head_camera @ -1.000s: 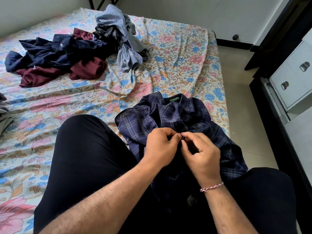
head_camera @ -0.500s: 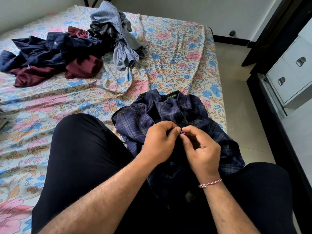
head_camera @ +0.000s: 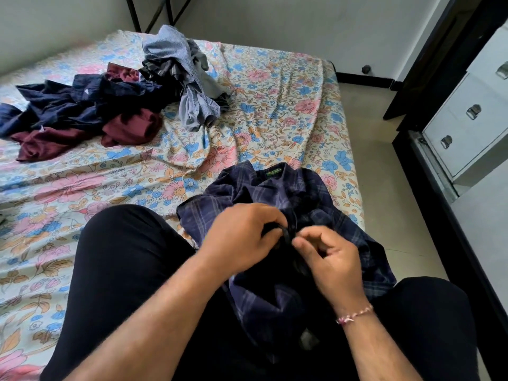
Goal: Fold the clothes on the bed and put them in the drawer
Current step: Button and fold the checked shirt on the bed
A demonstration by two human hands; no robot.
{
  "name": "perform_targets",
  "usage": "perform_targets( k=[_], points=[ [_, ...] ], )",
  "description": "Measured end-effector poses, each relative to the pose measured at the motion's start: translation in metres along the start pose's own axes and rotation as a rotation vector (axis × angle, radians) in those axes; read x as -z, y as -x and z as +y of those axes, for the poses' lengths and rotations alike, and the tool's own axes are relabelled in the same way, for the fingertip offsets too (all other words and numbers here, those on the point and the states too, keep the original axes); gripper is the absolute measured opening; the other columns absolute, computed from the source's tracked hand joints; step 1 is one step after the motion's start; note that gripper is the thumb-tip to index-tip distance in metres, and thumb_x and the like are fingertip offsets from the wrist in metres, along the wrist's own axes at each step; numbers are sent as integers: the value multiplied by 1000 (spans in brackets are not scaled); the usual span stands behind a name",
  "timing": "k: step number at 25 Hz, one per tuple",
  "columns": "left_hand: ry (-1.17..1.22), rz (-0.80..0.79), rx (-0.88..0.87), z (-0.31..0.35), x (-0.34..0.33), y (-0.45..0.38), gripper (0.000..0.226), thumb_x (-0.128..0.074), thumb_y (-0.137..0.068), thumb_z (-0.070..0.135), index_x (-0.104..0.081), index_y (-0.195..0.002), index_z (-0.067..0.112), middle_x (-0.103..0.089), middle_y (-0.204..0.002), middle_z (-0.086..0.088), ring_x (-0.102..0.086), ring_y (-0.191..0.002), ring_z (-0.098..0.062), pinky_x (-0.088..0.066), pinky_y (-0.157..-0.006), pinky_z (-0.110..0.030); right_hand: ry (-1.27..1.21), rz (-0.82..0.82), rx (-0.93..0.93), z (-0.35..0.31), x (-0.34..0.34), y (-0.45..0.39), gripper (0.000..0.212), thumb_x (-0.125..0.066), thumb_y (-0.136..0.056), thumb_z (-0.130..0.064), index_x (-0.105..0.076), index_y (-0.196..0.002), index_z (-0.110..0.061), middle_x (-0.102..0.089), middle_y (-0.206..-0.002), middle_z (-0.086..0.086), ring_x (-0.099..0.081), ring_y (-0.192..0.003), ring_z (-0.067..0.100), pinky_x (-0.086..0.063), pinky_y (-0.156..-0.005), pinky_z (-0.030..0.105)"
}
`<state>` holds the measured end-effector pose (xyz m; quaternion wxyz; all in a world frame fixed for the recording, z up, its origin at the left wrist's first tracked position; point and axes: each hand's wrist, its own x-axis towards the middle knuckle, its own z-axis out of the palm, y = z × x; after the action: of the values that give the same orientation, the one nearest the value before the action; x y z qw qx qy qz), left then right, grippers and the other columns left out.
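A dark blue plaid shirt (head_camera: 308, 196) with a green collar label lies bunched across my lap and the near edge of the bed (head_camera: 275, 105). My left hand (head_camera: 242, 237) grips the shirt's front edge with curled fingers. My right hand (head_camera: 332, 259) pinches the same edge just to the right, fingertips almost meeting the left hand. A white drawer unit (head_camera: 467, 125) with metal pulls stands at the right, past the floor gap.
A heap of navy and maroon clothes (head_camera: 82, 116) lies at the bed's far left. A grey-blue bundle of garments (head_camera: 187, 83) sits behind it near the middle. My dark-trousered legs (head_camera: 118, 270) stretch over the floral sheet. A black frame (head_camera: 439, 50) edges the drawers.
Both hands have shifted slightly lower along the shirt's front edge and are blurred with motion. The camera has tilted up a little, showing more of the wall.
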<state>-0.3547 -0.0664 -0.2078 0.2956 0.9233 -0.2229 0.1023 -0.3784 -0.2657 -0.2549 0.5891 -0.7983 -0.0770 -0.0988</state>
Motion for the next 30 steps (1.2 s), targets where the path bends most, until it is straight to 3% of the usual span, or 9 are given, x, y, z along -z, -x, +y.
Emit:
perform_targets(
  k=[3, 7, 10, 13, 17, 20, 23, 26, 30],
  points=[
    [-40, -98, -194, -27, 60, -22, 19, -67, -93, 47, -78, -99, 32, -74, -91, 21, -70, -79, -1, -57, -73, -27, 86, -247, 30, -27, 38, -26, 16, -88, -74, -46, -79, -86, -39, -77, -80, -7, -69, -71, 6, -53, -69, 15],
    [5, -128, -244, -78, 108, -80, 16, -70, -97, 24, -79, -111, 24, -71, -100, 20, -69, -92, 1, -54, -82, -24, 13, -327, -103, -38, 63, -87, 8, -79, -78, -21, -82, -85, -23, -79, -83, 3, -70, -72, 9, -56, -68, 22],
    [-53, 205, -219, -97, 103, -115, 20, -72, -96, 17, -78, -115, 21, -76, -105, 8, -73, -93, -10, -59, -84, -32, -170, -137, -167, -47, 51, -128, 14, -81, -75, -18, -81, -87, -12, -77, -86, 13, -70, -72, 19, -58, -69, 30],
    [-21, 645, -149, -89, 83, -106, 15, -73, -95, 9, -79, -108, 15, -76, -102, 3, -72, -89, -14, -56, -83, -22, -230, -23, -132, -62, 37, -138, 20, -82, -77, -26, -78, -90, -12, -76, -89, 16, -69, -77, 25, -57, -76, 38],
    [18, 743, -263, -64, 74, -65, 16, -66, -101, 10, -80, -109, 5, -76, -103, -4, -73, -91, -19, -58, -81, -31, -423, 42, -175, -81, 28, -95, 19, -83, -68, -20, -77, -84, -12, -73, -84, 14, -67, -71, 22, -59, -67, 28],
    [-3, 857, -355, -31, 76, -42, 11, -73, -98, 9, -81, -100, 2, -77, -95, -5, -72, -85, -18, -57, -79, -29, -540, -40, -206, -97, 31, -59, 38, -90, -60, -27, -80, -91, -8, -76, -94, 18, -71, -82, 26, -61, -81, 34],
    [21, 850, -476, -8, 77, -34, 12, -74, -97, 8, -80, -94, -2, -77, -90, -8, -71, -80, -19, -56, -74, -30, -459, -12, -149, -111, 35, -39, 58, -99, -50, -43, -81, -96, -12, -77, -99, 15, -70, -93, 25, -57, -94, 36],
    [45, 795, -531, 0, 74, -30, 11, -73, -96, 6, -80, -95, -2, -76, -90, -9, -70, -79, -22, -55, -72, -34, -545, -36, -168, -124, 33, -27, 42, -89, -58, -20, -80, -98, -13, -73, -88, 10, -68, -82, 16, -59, -80, 23],
    [92, 753, -581, 10, 67, -21, 10, -71, -95, 3, -80, -99, -1, -75, -92, -10, -69, -76, -23, -53, -72, -32, -643, -96, -200, -143, 28, -20, 51, -80, -61, -4, -76, -111, -13, -71, -88, 12, -69, -83, 20, -61, -81, 28]
  ],
)
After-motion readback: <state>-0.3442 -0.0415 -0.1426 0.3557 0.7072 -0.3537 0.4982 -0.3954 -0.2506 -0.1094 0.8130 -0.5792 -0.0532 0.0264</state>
